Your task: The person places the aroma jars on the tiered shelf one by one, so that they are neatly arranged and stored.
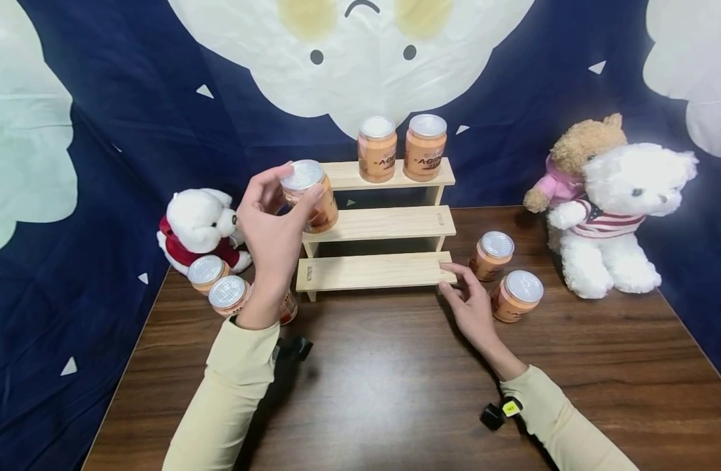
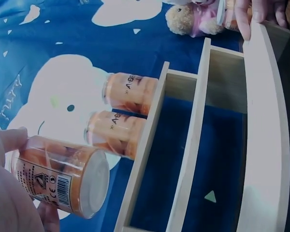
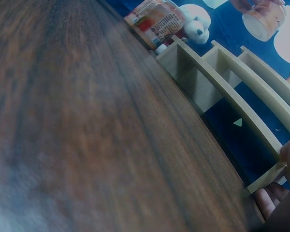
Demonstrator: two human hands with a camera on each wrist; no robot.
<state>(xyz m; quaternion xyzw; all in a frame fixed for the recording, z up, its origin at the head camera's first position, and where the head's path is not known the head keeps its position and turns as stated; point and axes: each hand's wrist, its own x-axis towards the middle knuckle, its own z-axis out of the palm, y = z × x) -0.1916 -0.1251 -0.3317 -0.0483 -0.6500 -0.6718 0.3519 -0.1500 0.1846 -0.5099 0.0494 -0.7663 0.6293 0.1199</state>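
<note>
Held jar [image 1: 311, 195]: orange, silver lid, lifted at the left end of the stepped rack's middle tier
Left hand [image 1: 272, 229]: fingers and thumb curled round the held jar
Right hand [image 1: 469, 302]: fingers relaxed, tips touching the right end of the lowest step
Wooden rack [image 1: 378, 226]: three tiers on the tabletop [image 1: 396, 386]
Top tier: two jars [image 1: 400, 148] side by side
Tabletop, right: two jars [image 1: 504, 275] near a white plush bear [image 1: 622, 216]
</note>
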